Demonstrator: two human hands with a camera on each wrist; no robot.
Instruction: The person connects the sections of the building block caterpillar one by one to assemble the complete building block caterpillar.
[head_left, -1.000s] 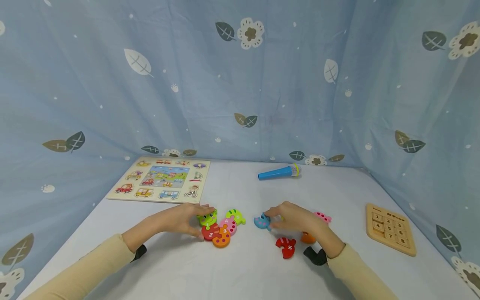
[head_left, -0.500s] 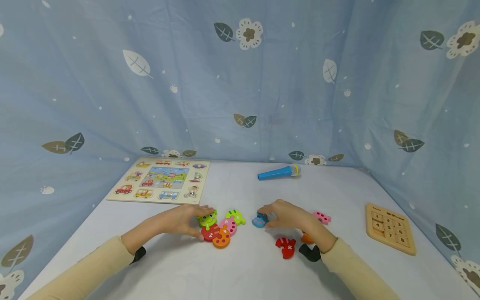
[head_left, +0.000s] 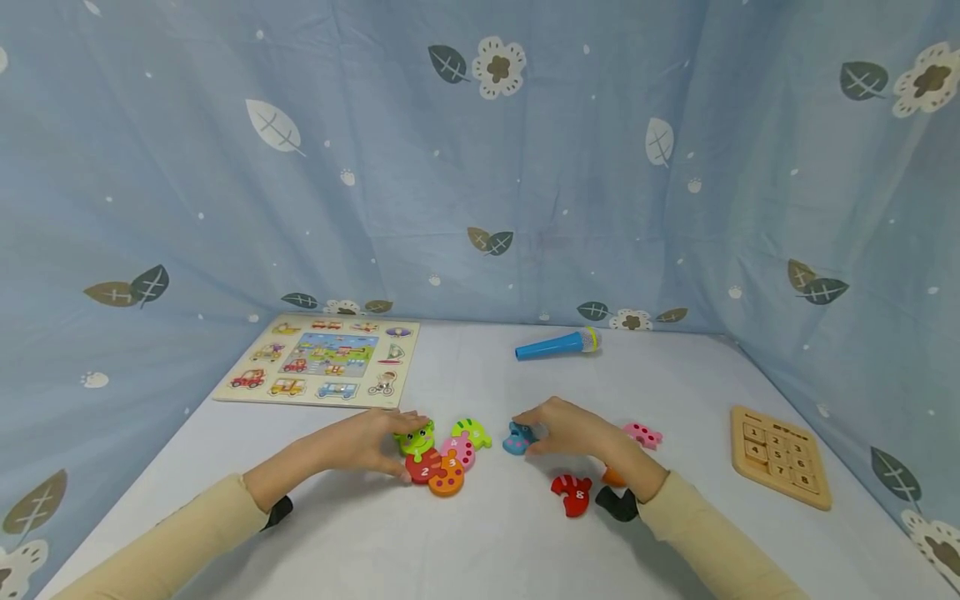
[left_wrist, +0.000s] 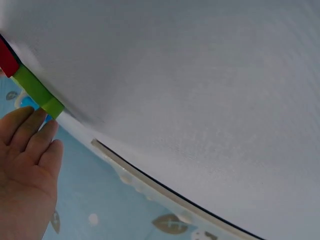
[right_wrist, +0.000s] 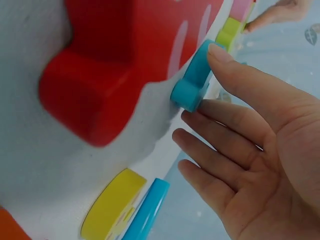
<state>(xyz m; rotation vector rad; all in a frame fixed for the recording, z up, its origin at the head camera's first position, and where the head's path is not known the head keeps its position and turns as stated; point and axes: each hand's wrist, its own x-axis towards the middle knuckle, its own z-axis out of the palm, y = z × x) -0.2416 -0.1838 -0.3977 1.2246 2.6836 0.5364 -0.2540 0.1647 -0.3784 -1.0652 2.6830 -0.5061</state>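
In the head view, joined caterpillar puzzle pieces lie left of centre: a green head piece, a red 2 piece, an orange 3 piece, a pink 4 piece and a green 5 piece. My left hand holds the head end, fingers at the green head and thumb against the red piece. To the right, my right hand pinches a blue puzzle piece between thumb and fingers, apart from the joined row. The right wrist view shows my thumb on this blue piece.
Near my right hand lie a red 8 piece, a pink piece, a partly covered orange piece and a yellow piece. Behind are a vehicle puzzle board and toy microphone. A wooden number board stands right.
My right hand has moved left with the blue piece, closer to the joined row. The red and orange pieces by my left hand have shifted slightly right.
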